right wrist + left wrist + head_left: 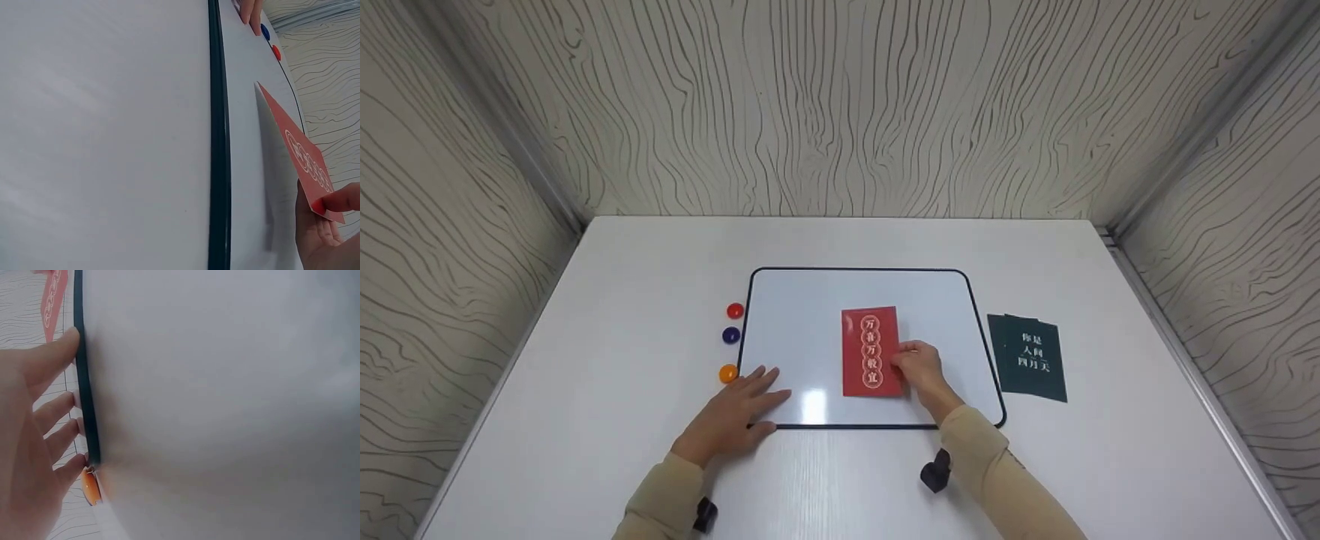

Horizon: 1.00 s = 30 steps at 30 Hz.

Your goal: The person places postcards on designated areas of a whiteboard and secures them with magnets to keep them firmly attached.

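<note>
A red envelope with a column of gold-white characters in rings is over the right half of a whiteboard with a black rim. My right hand pinches its right edge between thumb and fingers. From the right wrist view, the red card-like envelope stands tilted above the board's surface. At the board's lower left corner my left hand rests with fingers spread, fingertips on the board. An orange round magnet lies right by those fingertips, and it also shows beside the little finger in the left wrist view.
Left of the board lie a red magnet and a dark blue magnet. To its right, dark green cards with white characters overlap on the white table. Wood-grain patterned panels enclose the table's back and sides.
</note>
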Motion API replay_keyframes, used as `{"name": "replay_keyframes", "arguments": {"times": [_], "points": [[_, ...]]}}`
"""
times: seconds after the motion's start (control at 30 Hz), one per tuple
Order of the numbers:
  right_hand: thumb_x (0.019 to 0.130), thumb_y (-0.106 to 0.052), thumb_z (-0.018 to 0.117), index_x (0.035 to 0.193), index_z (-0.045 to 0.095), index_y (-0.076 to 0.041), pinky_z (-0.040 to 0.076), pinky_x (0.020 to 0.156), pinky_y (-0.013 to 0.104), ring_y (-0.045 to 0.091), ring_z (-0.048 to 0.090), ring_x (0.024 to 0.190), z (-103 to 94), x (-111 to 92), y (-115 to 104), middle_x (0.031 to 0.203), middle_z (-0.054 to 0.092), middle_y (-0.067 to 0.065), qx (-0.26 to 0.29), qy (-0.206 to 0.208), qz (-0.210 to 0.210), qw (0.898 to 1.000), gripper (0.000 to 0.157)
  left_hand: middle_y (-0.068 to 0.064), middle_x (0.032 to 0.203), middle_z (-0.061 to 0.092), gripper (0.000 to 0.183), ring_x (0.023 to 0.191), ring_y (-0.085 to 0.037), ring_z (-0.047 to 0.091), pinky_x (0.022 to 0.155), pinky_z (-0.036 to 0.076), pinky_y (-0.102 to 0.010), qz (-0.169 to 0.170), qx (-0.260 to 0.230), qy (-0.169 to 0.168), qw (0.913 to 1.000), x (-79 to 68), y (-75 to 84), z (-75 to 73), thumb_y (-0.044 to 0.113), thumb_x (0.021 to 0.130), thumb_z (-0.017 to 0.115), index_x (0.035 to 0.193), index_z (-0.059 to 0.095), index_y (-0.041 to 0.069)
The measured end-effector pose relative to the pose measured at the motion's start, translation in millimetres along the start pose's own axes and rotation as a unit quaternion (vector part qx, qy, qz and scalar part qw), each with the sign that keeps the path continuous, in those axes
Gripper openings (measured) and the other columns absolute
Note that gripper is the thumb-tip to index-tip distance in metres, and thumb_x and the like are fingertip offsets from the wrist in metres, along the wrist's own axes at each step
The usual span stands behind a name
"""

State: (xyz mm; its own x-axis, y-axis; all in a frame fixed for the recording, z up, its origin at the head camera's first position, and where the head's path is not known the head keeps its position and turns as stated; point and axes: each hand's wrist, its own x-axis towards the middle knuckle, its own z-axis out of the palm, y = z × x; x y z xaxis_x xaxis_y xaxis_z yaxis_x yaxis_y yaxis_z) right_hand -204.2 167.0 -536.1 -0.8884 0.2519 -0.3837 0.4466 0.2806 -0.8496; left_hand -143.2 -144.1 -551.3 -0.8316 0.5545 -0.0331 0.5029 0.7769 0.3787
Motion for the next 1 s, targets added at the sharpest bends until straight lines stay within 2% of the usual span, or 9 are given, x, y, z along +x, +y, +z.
{"name": "replay_keyframes", "arguments": {"times": [0.17,0.33,0.53,0.8,1.0], "points": [[0.08,-0.001,0.059,0.108,0.058,0.006,0.05,0.07,0.02,0.018,0.059,0.087,5.4,0.1,0.2,0.1,0.063,0.014,0.002,0.0,-0.003,1.0,0.028,-0.002,0.158,0.036,0.049,0.148,-0.029,0.031,0.118,0.032,-0.054,-0.008,-0.006,-0.01,0.9999,0.5,-0.4,0.6,0.032,0.094,0.059,0.142,0.048,0.029],[0.077,0.001,0.06,0.104,0.059,0.006,0.05,0.067,0.019,0.016,0.058,0.08,10.0,0.6,0.9,0.089,0.064,0.011,-0.012,0.008,-0.013,1.0,0.027,-0.002,0.158,0.035,0.05,0.148,-0.029,0.03,0.118,0.032,-0.055,-0.011,-0.007,-0.015,0.9998,1.0,-0.9,0.7,0.032,0.094,0.059,0.142,0.048,0.03],[0.083,-0.004,0.065,0.104,0.058,0.002,0.051,0.063,0.019,0.014,0.058,0.076,12.1,-0.6,0.9,0.086,0.063,0.008,-0.038,0.002,-0.019,0.999,0.023,-0.002,0.158,0.035,0.049,0.148,-0.029,0.03,0.118,0.031,-0.054,-0.01,-0.003,-0.015,0.9998,0.7,0.1,0.1,0.033,0.094,0.058,0.142,0.048,0.029],[0.079,-0.004,0.073,0.098,0.06,0.004,0.053,0.064,0.021,0.016,0.061,0.076,10.6,-1.4,1.7,0.088,0.065,0.014,-0.097,0.022,-0.083,0.992,0.024,-0.001,0.159,0.034,0.05,0.149,-0.029,0.029,0.119,0.03,-0.054,-0.024,-0.005,-0.024,0.9994,1.7,0.4,0.2,0.033,0.094,0.058,0.143,0.047,0.03],[0.081,-0.006,0.073,0.098,0.06,0.003,0.053,0.064,0.022,0.016,0.06,0.076,11.1,-3.3,0.2,0.087,0.064,0.012,-0.115,0.027,-0.085,0.989,0.023,-0.001,0.159,0.034,0.049,0.149,-0.029,0.029,0.119,0.03,-0.054,-0.017,0.001,-0.018,0.9997,1.7,-0.1,0.8,0.032,0.094,0.057,0.142,0.047,0.03]]}}
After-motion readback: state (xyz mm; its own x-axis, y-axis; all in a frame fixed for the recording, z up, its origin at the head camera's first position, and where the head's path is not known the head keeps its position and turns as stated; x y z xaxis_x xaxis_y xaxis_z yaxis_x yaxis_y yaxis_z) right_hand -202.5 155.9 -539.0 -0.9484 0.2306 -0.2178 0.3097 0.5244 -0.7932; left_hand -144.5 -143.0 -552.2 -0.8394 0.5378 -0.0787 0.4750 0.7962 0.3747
